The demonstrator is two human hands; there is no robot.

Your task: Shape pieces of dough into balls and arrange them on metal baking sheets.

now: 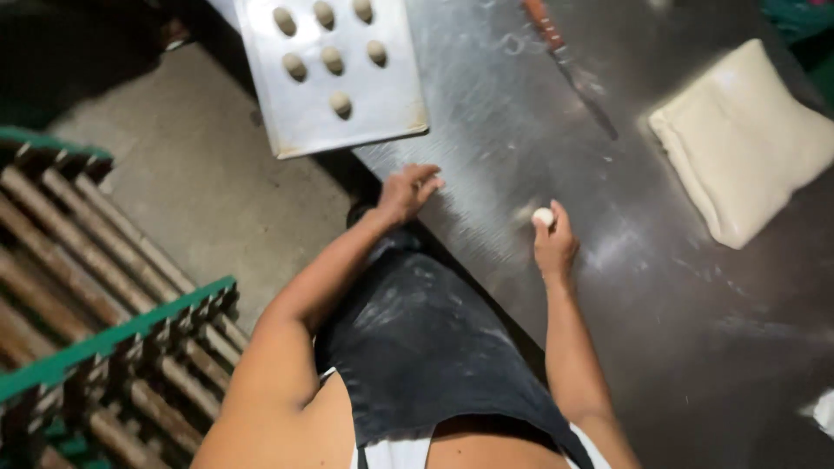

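Right hand (554,246) with fingers curled around a small, smooth, rounded ball of pale dough (544,216), held against the brushed steel worktable (521,130). Left hand (407,191) open, fingers spread loosely, grasping nothing, at the table edge just below a flat metal baking tray (382,104) carrying seven similar dough pieces (341,105).

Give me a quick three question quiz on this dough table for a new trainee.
1. How many dough pieces lie on the metal tray?
2. True or false: the right hand has a small dough ball at its fingertips.
3. Which lies nearest the knife: A the green rack, B the big folded dough slab, C the apron?

Key: 1. seven; 2. true; 3. B. The left hand is open at the steel table's edge.
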